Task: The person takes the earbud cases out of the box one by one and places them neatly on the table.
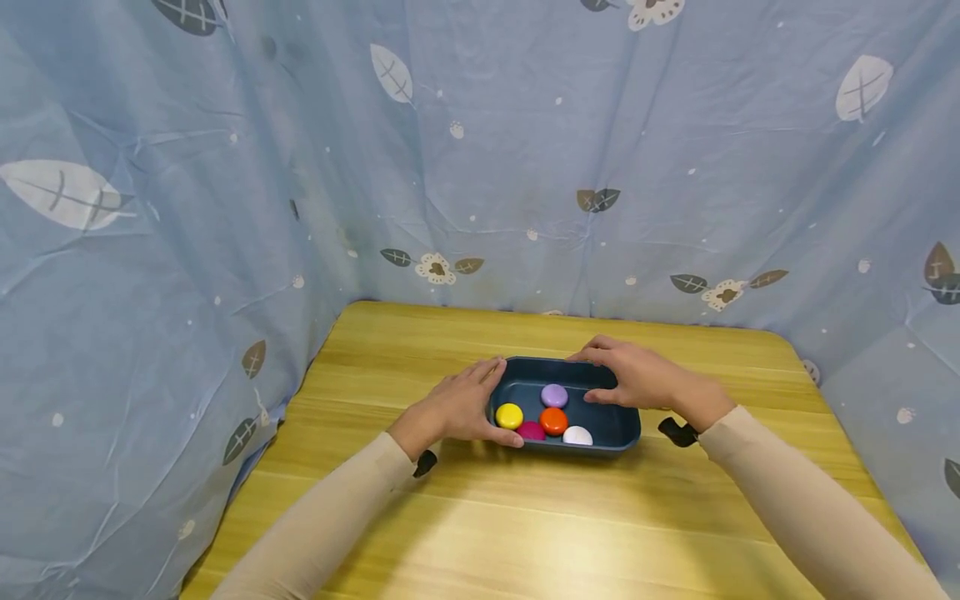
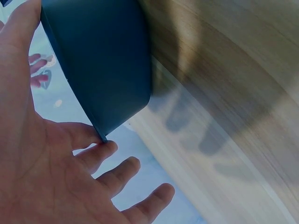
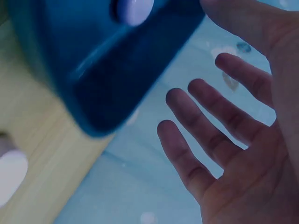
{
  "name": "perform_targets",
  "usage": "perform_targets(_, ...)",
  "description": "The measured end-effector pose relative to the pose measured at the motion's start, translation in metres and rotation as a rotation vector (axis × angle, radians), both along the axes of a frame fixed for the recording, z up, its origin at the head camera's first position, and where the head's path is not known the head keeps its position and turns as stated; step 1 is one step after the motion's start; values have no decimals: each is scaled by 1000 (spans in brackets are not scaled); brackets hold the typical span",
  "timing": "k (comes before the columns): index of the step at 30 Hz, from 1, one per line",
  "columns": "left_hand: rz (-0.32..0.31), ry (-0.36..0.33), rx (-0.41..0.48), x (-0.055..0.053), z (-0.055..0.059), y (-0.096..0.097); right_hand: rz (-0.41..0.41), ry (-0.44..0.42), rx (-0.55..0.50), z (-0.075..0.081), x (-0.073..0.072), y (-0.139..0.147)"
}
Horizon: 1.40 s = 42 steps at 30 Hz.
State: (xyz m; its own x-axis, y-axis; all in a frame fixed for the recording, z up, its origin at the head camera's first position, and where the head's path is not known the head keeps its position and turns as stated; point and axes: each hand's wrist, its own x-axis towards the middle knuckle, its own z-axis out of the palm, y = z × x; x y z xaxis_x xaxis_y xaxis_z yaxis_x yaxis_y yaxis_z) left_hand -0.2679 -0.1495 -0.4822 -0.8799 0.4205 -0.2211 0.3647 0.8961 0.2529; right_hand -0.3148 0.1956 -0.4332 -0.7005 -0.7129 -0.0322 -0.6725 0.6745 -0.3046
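The left hand (image 1: pixel 461 404) lightly grips the left end of the dark blue rectangular tray (image 1: pixel 611 427), forefinger at its far corner. The right hand (image 1: pixel 637 379) is open, fingers spread at the tray's right end. The tray appears to rest on the wood-grain counter (image 1: pixel 525 517). Inside lie yellow (image 1: pixel 509 417), purple (image 1: pixel 554 396), orange-red (image 1: pixel 553 421), magenta (image 1: pixel 532 431) and white (image 1: pixel 577 436) rounded pieces. Lifting by the left grip alone could tilt the tray, sending pieces sliding rightward; the right thumb, dipping inward, might knock the purple one.

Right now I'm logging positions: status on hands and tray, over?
Left hand touching rim of tray, left end. Right hand at right end, fingers spread. Five rounded pieces inside. No obstruction visible.
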Motion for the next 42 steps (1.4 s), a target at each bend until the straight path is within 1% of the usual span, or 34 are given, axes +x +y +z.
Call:
perform_targets(5,-6,6,3,1,0,0,93,-43,34,-8,-5,-19)
perform_targets(11,-15,7,11,2,3,-1,163,-82,108,-16,-12,-36)
perform_targets(14,-12,3,11,2,2,0,198,-96,156,-20,-17,-43)
perform_targets(18,-14,-2,3,2,3,0,214,-117,226,-24,-21,-52)
perform_targets(23,-19,-7,5,4,6,-1,223,-122,281,-30,-25,-61)
perform_targets(28,-23,-2,4,4,6,-1,243,-90,281,-37,-30,-68)
perform_targets(34,-26,13,3,3,4,0,243,-49,249,-42,-34,-66)
perform_targets(37,-26,12,-4,2,4,-1,242,-49,210,-40,-34,-64)
perform_targets(42,-27,12,-5,2,4,-1,210,-53,137,-31,-30,-57)
